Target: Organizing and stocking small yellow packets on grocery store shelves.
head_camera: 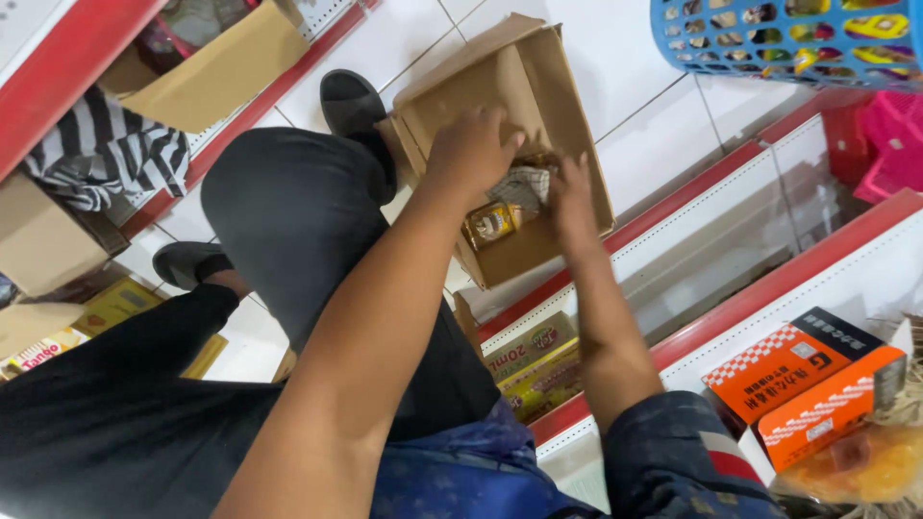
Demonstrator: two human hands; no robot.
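Observation:
An open brown cardboard box [567, 106] lies on the white tiled floor beside a red-edged shelf. Both my hands reach into it. My left hand [471, 154] hangs over the middle of the box with its fingers bent down, and what they touch is hidden. My right hand [572, 202] is further inside, fingers stretched along the box wall, beside a checked packet [524, 187]. A small yellow-labelled packet [492, 223] lies just below my left hand.
Red-edged white shelves [731, 298] run along the right, holding orange boxes [798, 380] and a yellow-green carton [534, 360]. A blue plastic basket [788, 38] and pink baskets [889, 139] sit top right. Black-trousered legs [288, 211] with dark sandals, cardboard boxes [38, 240] and a striped cloth [106, 154] are at the left.

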